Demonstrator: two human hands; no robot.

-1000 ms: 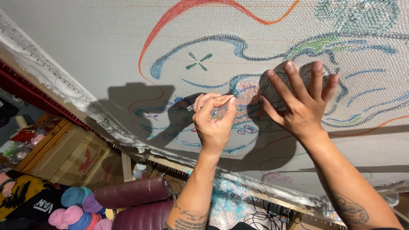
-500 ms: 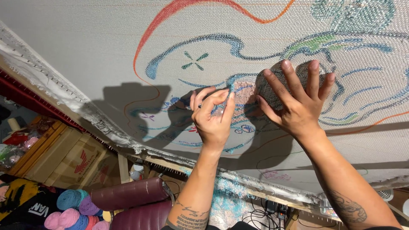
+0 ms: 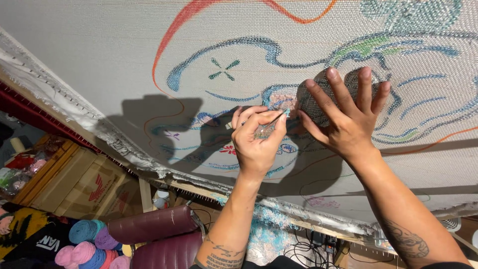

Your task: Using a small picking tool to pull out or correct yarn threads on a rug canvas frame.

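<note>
A large white woven cloth (image 3: 99, 55) is stretched on a frame and covered with drawn outlines in red, blue, green and teal. My left hand (image 3: 256, 142) is at its middle, fingers pinched on a small thin tool whose tip touches the cloth by a pale pink and blue tufted patch (image 3: 283, 101). My right hand (image 3: 346, 117) lies flat beside it, fingers spread and pressed on the cloth over a dark shaded area. Both hands cast shadows to the left.
The frame's lower edge (image 3: 164, 172) has frayed cloth and a row of tack nails. Below it stand a dark red padded chair (image 3: 154, 231), several yarn cones (image 3: 84, 244) in blue, pink and purple, wooden crates (image 3: 69, 182), and cables (image 3: 308, 246).
My left hand has shifted slightly right and up along the cloth, bringing the tool tip closer to the tufted patch. My right hand stays pressed in the same spot.
</note>
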